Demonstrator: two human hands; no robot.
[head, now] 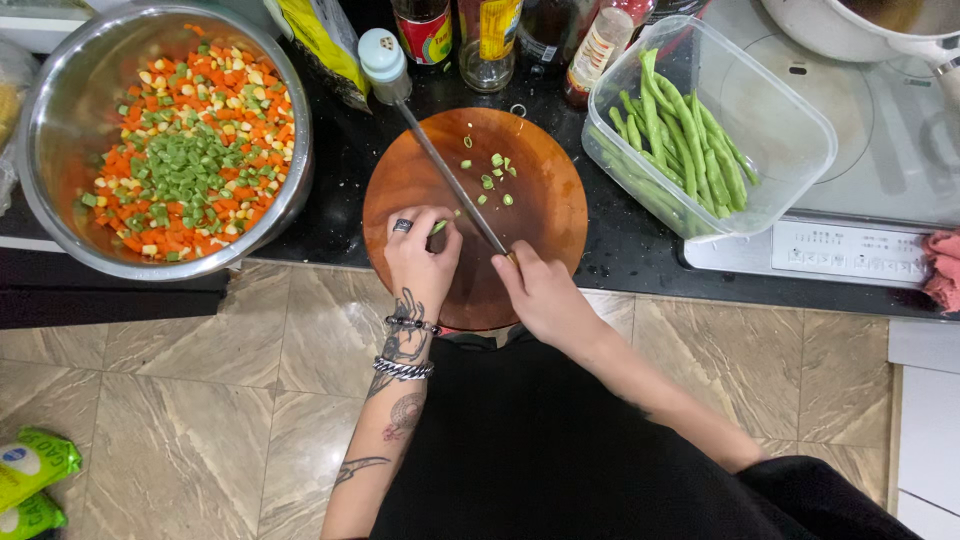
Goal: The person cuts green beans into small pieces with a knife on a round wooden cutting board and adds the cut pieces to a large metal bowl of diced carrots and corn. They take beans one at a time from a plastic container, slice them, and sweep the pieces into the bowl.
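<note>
Left hand (420,255) curled, pinning bean (440,227) at board's (540,215) seven o'clock; right hand (540,295) fisted on knife (450,180). Blade beside fingertips: likely nick if bean rolls.

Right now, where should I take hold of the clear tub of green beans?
Grip the plastic tub by its near-right rim, coming from the stove side. That wall is bare; the green beans lean against the left, and bottles crowd the far-left corner.

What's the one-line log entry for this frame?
left hand: pinning green bean | right hand: gripping knife | surface: round wooden board | nearby: bean container, vegetable bowl
</note>
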